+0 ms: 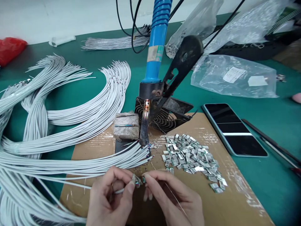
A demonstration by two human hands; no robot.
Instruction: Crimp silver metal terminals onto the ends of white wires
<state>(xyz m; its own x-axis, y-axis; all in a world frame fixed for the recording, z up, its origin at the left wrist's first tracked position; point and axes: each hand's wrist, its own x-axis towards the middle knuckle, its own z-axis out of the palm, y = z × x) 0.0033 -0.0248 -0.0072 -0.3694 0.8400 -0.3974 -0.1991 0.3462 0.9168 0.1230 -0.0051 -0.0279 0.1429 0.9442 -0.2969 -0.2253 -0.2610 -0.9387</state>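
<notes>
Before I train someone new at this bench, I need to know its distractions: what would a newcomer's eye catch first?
Probably the blue-handled soldering iron, pointing downward at the centre. Then the white cables sweeping across the left side, and the heap of small silver metal parts on the cardboard at right. The left hand and right hand sit close together at bottom centre.

**Electronics soldering workshop**

A blue soldering iron (153, 67) is pointing down over cardboard (237, 196); bundled white cables (70, 138) are lying across a green bench top (183, 83) — small metal-shelled parts (188, 155) are sitting heaped nearby.
</notes>
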